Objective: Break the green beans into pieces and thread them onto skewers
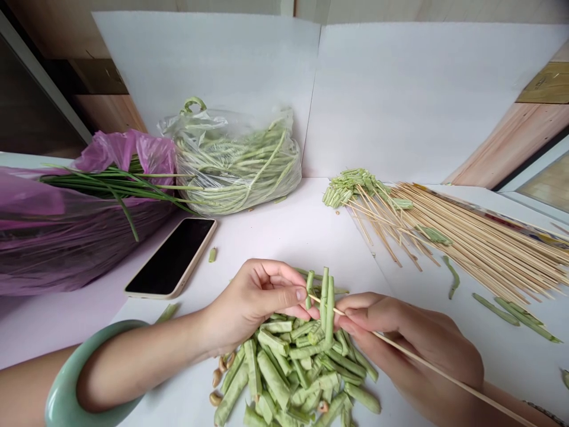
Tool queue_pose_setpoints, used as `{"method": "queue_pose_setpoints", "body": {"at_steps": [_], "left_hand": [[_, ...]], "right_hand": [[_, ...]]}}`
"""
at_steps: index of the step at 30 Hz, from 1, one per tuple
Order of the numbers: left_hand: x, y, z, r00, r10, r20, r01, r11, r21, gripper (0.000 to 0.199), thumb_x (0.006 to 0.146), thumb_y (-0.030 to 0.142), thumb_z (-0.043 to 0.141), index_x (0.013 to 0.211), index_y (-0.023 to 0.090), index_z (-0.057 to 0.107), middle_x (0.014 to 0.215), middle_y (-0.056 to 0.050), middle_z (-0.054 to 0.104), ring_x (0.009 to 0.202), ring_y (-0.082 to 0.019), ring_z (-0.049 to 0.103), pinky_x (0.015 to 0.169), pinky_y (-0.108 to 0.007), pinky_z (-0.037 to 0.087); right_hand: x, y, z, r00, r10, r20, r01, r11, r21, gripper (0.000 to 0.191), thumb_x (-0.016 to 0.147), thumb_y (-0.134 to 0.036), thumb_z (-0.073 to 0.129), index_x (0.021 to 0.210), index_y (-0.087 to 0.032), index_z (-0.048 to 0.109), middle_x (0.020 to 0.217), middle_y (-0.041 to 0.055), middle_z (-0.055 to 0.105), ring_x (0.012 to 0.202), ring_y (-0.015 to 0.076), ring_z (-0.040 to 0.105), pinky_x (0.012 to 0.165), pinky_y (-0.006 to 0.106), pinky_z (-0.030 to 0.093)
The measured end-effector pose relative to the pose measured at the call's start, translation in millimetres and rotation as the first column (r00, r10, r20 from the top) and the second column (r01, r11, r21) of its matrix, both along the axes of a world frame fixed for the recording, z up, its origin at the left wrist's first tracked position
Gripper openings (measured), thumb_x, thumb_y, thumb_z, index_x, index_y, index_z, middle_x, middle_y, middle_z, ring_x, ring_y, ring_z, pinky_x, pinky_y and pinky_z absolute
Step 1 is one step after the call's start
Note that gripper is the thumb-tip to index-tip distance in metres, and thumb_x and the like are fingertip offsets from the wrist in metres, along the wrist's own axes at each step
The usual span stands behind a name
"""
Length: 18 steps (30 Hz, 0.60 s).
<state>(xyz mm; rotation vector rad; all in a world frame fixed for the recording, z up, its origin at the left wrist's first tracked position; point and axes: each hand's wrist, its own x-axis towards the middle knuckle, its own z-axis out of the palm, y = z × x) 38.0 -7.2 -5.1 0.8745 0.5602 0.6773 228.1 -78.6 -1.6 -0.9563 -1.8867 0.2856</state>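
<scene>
My right hand (413, 341) is closed around a thin bamboo skewer (427, 362), which slants up to the left. Two cut green bean pieces (328, 302) are threaded upright near its front end. At the tip, my left hand (271, 293) pinches another short bean piece (309, 289) between thumb and finger, with the skewer's point at it. Below both hands lies a heap of cut bean pieces (306, 379), with a few brown seeds (216, 378) along its left edge. A green bangle (66, 367) circles my left wrist.
A phone (171, 258) lies left of my hands. Behind it stand a clear bag of long beans (240, 166) and a purple bag (53, 237) with green stalks. At right are loose bamboo skewers (484, 237), filled bean skewers (358, 187) and stray bean pieces (495, 309).
</scene>
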Motion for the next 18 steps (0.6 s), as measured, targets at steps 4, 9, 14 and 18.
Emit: {"method": "queue_pose_setpoints", "body": {"at_steps": [4,9,14,18], "left_hand": [[0.0,-0.7,0.5,1.000,-0.015,0.018,0.016,1.000,-0.024,0.013,0.066,0.017,0.084,0.070,0.011,0.073,0.065,-0.004,0.073,0.060,-0.013,0.070,0.062,-0.019,0.058],[0.1,-1.5,1.4,1.000,-0.021,0.006,0.021,0.999,-0.046,0.016,0.064,0.019,0.086,0.068,0.011,0.073,0.064,-0.005,0.073,0.058,-0.013,0.070,0.060,-0.018,0.058],[0.2,-2.4,3.5,1.000,-0.023,0.012,0.024,0.998,-0.055,0.017,0.064,0.019,0.086,0.068,0.010,0.073,0.063,-0.005,0.073,0.057,-0.013,0.070,0.059,-0.017,0.057],[-0.6,-2.4,4.0,1.000,-0.029,0.012,0.029,0.998,-0.055,0.016,0.064,0.019,0.086,0.069,0.010,0.073,0.062,-0.006,0.073,0.057,-0.013,0.070,0.058,-0.017,0.056]], "right_hand": [[1.6,0.3,-0.5,0.999,0.020,0.042,-0.020,1.000,0.011,0.018,0.087,-0.007,0.054,0.083,-0.024,0.049,0.077,-0.0004,0.071,0.056,0.0098,0.063,0.057,0.016,0.055],[1.8,-1.4,-2.3,0.996,0.032,0.088,-0.034,0.999,0.014,0.018,0.088,-0.008,0.054,0.083,-0.024,0.047,0.080,-0.0006,0.071,0.061,0.0101,0.067,0.059,0.014,0.054],[1.0,-3.0,-0.3,0.994,0.030,0.105,-0.035,0.998,0.049,0.019,0.087,-0.007,0.054,0.083,-0.024,0.048,0.083,0.0008,0.072,0.058,0.0101,0.066,0.058,0.015,0.054],[1.1,-3.8,0.1,0.994,0.024,0.109,-0.028,0.999,0.037,0.019,0.087,-0.007,0.055,0.082,-0.025,0.048,0.084,0.0006,0.073,0.057,0.0107,0.067,0.057,0.015,0.055]]}}
